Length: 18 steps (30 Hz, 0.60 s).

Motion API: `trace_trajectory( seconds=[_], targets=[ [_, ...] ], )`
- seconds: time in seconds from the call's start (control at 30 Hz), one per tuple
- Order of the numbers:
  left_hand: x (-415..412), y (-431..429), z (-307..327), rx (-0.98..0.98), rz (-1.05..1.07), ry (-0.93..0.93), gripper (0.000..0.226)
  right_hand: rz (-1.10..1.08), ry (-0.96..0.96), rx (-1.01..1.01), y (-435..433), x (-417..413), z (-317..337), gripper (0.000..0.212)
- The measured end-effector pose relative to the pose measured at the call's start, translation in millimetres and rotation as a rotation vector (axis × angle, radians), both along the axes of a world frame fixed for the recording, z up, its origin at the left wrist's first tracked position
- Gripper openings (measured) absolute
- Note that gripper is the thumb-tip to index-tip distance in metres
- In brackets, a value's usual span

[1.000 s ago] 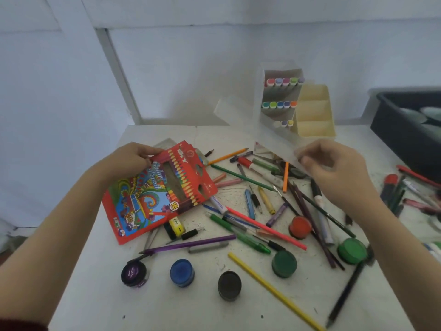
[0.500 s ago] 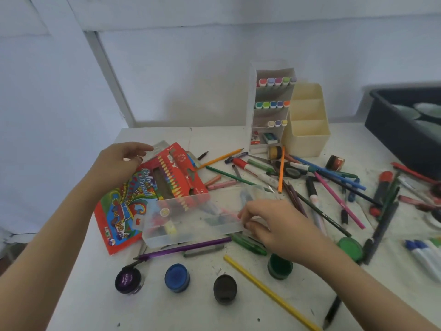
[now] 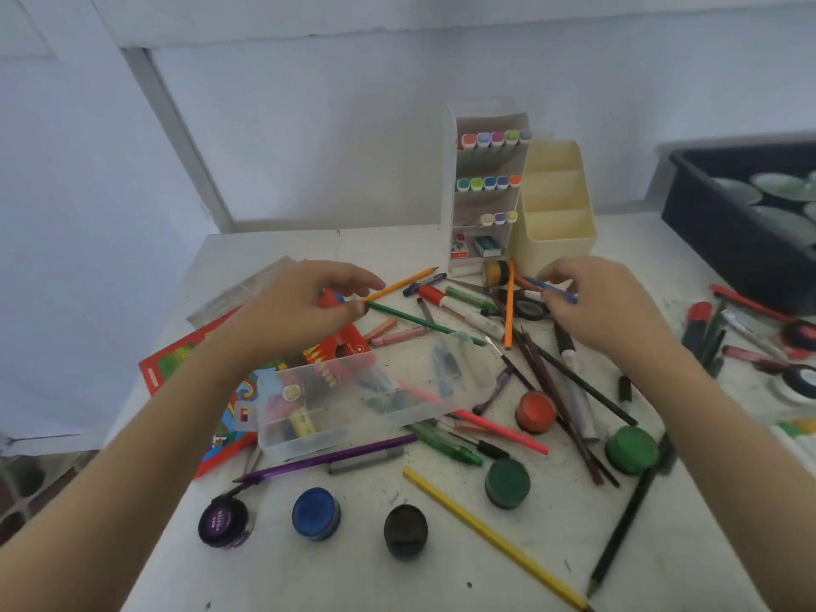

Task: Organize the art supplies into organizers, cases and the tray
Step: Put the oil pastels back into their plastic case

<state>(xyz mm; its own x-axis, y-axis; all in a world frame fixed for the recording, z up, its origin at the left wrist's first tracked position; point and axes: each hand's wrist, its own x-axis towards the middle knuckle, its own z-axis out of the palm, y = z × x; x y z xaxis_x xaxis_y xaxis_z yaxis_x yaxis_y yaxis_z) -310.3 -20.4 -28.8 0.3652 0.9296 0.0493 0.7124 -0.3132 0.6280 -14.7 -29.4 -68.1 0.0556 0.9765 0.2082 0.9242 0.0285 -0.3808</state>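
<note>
Up front on the counter, a row: purple paint pot, blue paint pot, black paint pot. Just behind, clear case resting over a corner of the red pencil box and loose pens. Further on, left hand with fingers curved, tips at the ends of an orange pencil and a green pencil; pinching or only touching, cannot tell. Right hand pinching a blue pencil. At the back, white marker organizer, cream organizer touching it, dark tray far right.
</note>
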Motion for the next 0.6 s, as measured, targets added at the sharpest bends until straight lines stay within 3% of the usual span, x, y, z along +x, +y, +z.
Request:
trace_trajectory(
  seconds=[0.17, 0.4, 0.5, 0.6],
  targets=[
    [25.6, 5.5, -10.1, -0.037, -0.111, 0.020, 0.029, -0.129, -0.109, -0.097, 29.3, 29.1, -25.4, 0.029],
    [54.3, 6.0, -31.1, -0.100, -0.231, 0.079, 0.027, -0.115, -0.026, -0.072, 25.3, 36.9, -40.0, 0.017],
    [61.8, 1.9, -36.2, -0.126, -0.242, 0.091, 0.028, -0.175, 0.264, 0.057, 16.4, 44.9, -32.3, 0.010],
    [68.0, -0.6, -38.7, -0.128, -0.245, 0.085, 0.028, -0.276, 0.735, 0.121, 5.4, 59.2, -21.0, 0.010]
  ],
)
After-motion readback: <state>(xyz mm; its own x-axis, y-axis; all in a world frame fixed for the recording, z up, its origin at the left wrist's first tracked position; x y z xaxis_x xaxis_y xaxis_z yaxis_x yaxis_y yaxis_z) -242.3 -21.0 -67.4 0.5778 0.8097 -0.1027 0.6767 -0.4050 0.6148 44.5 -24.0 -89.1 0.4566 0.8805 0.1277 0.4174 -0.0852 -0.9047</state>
